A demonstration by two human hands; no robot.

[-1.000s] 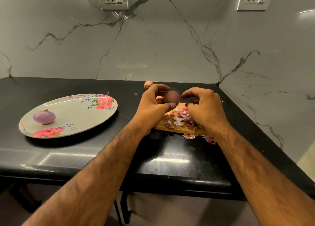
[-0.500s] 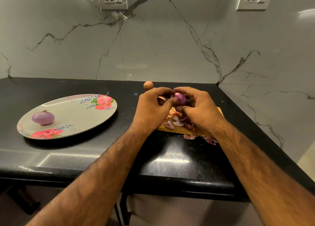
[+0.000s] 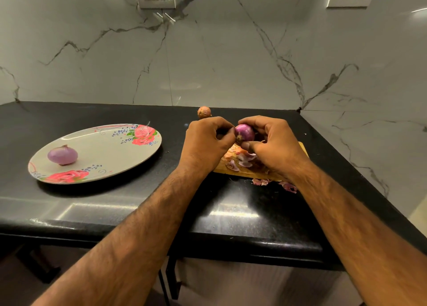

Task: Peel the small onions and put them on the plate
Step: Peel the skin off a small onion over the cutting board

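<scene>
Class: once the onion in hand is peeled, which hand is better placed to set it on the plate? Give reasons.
Probably left. The left hand pinches the held onion and sits on the side of the plate; the right hand, also gripping it, would have to cross the left arm.

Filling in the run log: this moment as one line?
step: peeling | left hand, right hand: grip held onion | plate: peeled onion | counter: unpeeled onion

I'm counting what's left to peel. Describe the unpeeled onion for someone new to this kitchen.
On the black countertop, look toward the marble wall, just beyond the left hand. A small onion sits there alone. Unlike the peeled onion on the plate and the held onion, both purple, its skin is brown.
</scene>
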